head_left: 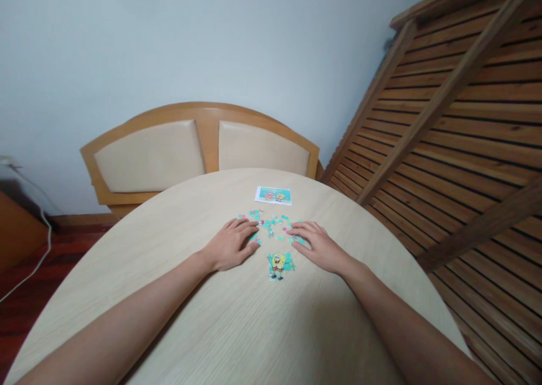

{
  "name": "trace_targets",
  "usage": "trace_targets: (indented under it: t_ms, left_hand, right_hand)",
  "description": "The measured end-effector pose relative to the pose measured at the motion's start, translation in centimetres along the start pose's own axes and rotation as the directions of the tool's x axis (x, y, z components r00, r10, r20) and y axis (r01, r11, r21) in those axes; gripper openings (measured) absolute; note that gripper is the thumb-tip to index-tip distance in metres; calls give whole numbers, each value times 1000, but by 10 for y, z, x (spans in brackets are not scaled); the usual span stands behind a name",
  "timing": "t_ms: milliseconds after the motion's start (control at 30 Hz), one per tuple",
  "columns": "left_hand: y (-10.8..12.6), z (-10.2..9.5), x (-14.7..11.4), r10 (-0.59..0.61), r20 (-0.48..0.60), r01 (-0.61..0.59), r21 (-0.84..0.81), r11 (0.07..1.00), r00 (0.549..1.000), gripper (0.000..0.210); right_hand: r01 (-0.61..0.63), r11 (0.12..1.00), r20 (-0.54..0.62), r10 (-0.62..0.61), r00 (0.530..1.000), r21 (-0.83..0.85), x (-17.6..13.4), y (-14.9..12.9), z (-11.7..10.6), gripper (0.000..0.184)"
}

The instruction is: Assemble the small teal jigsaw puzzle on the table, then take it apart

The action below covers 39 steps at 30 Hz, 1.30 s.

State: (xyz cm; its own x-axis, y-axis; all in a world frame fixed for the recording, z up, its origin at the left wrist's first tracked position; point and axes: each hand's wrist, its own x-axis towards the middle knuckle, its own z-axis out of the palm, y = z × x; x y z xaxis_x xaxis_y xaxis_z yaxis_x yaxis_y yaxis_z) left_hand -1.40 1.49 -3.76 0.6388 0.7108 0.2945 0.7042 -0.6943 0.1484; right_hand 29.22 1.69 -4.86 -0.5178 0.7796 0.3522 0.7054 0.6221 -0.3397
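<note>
Loose puzzle pieces (271, 222), mostly turquoise with specks of pink, lie scattered on the far middle of a round, pale wood-grain table (237, 328). Just nearer the person sits a small joined cluster (279, 264) showing a yellow cartoon figure on a turquoise ground; it lies between the two hands and touches neither. The left hand (231, 244) rests flat, palm down, fingers stretched and together, its fingertips on the left edge of the scatter; it grips nothing. The right hand (315, 245) lies likewise flat and extended, its fingers covering a few pieces at the right edge, with nothing pinched or enclosed. Both bare forearms run back across the tabletop toward the viewer. Beyond the scatter lies a small printed reference picture (273, 195), flat, near the far rim. Behind the table stands a wooden headboard (199, 148) with two cream padded panels against a pale wall; a slatted wooden frame (457, 125) leans at the right.
</note>
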Motion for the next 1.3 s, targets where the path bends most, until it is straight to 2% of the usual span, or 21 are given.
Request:
trace_targets:
  t_ms: [200,400,467,600,700,867,1000,1300]
  left_hand:
    - [5,-2,-1,-98,-93,103,45,994,991,31]
    - [0,-1,0,-257,-180,268,42,962,950,27]
    - [-4,0,1,-237,-177,244,22,969,955,27]
    - [-9,1,1,-81,-113,80,-15,997,990,36]
    - [-11,3,1,-35,-76,35,-4,999,996,45]
    - [-11,4,0,-121,-123,122,-2,993,985,42]
    - [-8,2,0,-73,-127,73,-8,997,989,30]
    - [3,-6,0,-156,-147,176,142,974,977,28]
  right_hand:
    - [-1,1000,-15,1,1000,-10,0,0,-2,28]
    - [8,1000,-23,-8,1000,1,-1,1,-2,27]
    - [9,1000,-23,-9,1000,5,-1,2,-1,28]
    - [6,1000,-24,-6,1000,16,-1,1,-1,28]
    - [0,1000,-23,0,1000,19,-1,-1,-2,27]
    - [2,1000,-25,-1,1000,25,-1,-1,-1,27]
    - [-7,1000,-20,8,1000,20,-1,0,-1,27]
    - [0,1000,-27,0,1000,14,0,0,-2,27]
